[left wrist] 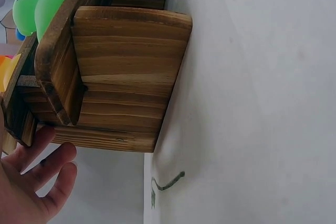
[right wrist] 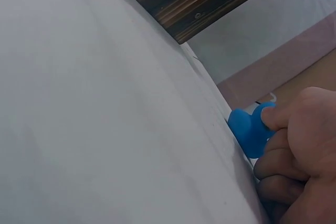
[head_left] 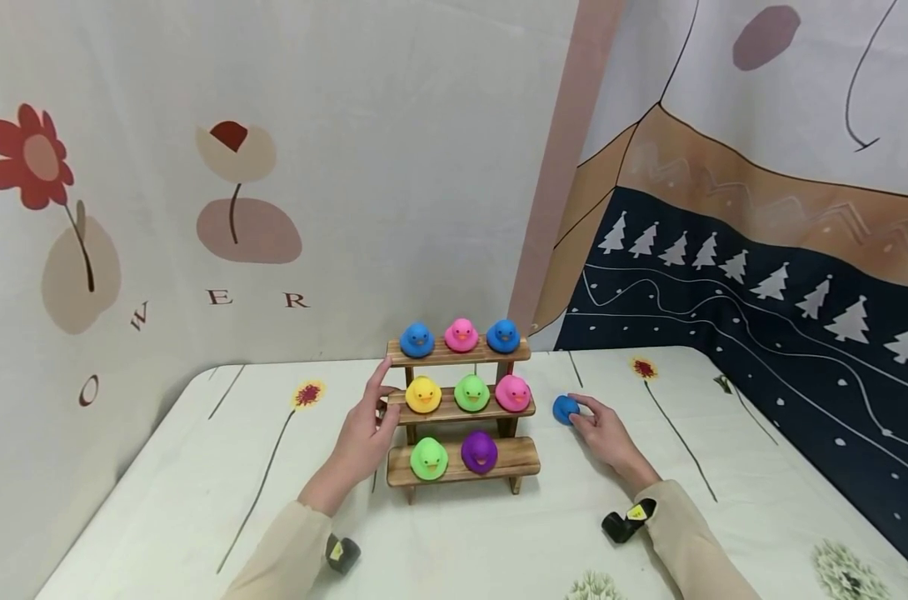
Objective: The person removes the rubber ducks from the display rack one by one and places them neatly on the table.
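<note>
A three-tier wooden display stand [head_left: 499, 408] bears small rubber ducks in several colours. At its left side, my left hand [head_left: 364, 432] grips the end of the middle shelf, thumb in front and fingers behind; the index finger reaches up toward the top shelf. The left wrist view shows those fingers [left wrist: 65, 153] loosely bent against the wood. To the right of the stand, my right hand [head_left: 607, 433] pinches a blue rubber duck [head_left: 566, 409] between thumb and fingers, down at the tabletop. In the right wrist view the fingers partly cover this duck [right wrist: 249, 132].
On the top shelf sit blue, pink and blue ducks [head_left: 461, 336]. The middle shelf carries yellow, green and pink ones [head_left: 471, 393]. A green duck [head_left: 428, 459] and a purple duck [head_left: 480, 452] stand on the bottom shelf. Behind the cloth-covered table [head_left: 274, 500] hangs a printed curtain [head_left: 394, 167].
</note>
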`<act>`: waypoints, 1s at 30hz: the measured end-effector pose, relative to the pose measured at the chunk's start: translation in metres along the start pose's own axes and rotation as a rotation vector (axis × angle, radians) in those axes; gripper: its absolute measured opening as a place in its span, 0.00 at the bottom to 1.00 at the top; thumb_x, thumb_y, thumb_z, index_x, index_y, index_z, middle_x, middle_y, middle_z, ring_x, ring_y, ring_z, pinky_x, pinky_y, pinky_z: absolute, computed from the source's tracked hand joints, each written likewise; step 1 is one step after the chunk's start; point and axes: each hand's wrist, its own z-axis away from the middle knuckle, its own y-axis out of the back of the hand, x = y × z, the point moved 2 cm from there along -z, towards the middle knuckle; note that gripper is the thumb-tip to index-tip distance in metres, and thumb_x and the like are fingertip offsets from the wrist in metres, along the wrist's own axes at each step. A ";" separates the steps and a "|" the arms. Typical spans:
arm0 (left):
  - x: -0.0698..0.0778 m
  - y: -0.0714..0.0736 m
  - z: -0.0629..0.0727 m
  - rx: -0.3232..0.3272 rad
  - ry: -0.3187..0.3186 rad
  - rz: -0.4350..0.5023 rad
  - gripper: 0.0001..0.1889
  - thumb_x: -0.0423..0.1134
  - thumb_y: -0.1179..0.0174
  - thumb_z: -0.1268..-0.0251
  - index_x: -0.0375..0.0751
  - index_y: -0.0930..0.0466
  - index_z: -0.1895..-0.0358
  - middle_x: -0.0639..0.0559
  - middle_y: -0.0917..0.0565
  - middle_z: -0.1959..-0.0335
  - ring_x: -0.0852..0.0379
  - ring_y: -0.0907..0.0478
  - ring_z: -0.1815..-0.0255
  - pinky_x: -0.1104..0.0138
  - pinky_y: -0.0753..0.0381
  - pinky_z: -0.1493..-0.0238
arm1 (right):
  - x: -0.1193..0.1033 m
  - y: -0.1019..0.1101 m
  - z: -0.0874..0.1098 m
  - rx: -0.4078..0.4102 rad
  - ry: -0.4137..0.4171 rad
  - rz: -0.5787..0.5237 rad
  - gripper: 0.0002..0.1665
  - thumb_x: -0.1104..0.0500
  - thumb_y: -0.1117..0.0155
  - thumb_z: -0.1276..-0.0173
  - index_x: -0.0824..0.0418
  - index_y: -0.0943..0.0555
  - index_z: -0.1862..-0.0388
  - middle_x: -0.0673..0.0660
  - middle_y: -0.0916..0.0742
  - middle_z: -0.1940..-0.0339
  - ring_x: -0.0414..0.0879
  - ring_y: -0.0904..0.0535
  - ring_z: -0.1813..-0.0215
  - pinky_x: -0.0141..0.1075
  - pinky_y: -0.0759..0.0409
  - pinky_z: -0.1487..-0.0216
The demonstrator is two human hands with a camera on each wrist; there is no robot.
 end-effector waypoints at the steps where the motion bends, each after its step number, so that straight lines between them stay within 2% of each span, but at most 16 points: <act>1: 0.000 0.000 0.000 0.000 -0.002 0.000 0.36 0.35 0.51 0.28 0.57 0.57 0.23 0.39 0.22 0.46 0.53 0.28 0.60 0.63 0.25 0.61 | 0.000 0.000 0.000 0.003 0.003 0.000 0.26 0.64 0.49 0.26 0.64 0.34 0.30 0.48 0.32 0.85 0.39 0.38 0.82 0.29 0.40 0.78; 20: -0.001 -0.001 0.000 0.006 -0.019 0.001 0.36 0.35 0.51 0.28 0.57 0.57 0.23 0.39 0.21 0.47 0.54 0.29 0.61 0.64 0.25 0.62 | 0.001 0.000 0.004 0.024 0.067 -0.034 0.24 0.64 0.47 0.27 0.61 0.31 0.33 0.49 0.32 0.86 0.39 0.38 0.83 0.29 0.40 0.78; 26: 0.000 0.000 0.000 0.000 -0.005 0.002 0.36 0.35 0.50 0.28 0.57 0.57 0.23 0.39 0.22 0.46 0.54 0.28 0.61 0.64 0.25 0.61 | -0.002 0.001 0.006 0.055 0.120 -0.063 0.22 0.63 0.45 0.27 0.63 0.28 0.36 0.48 0.32 0.85 0.38 0.38 0.83 0.29 0.40 0.79; 30: 0.000 0.001 0.000 -0.001 -0.007 0.006 0.36 0.34 0.50 0.28 0.57 0.57 0.23 0.39 0.22 0.46 0.54 0.28 0.60 0.64 0.25 0.61 | -0.003 0.000 0.008 0.086 0.144 -0.094 0.18 0.62 0.44 0.28 0.64 0.25 0.41 0.47 0.33 0.86 0.37 0.39 0.83 0.29 0.40 0.80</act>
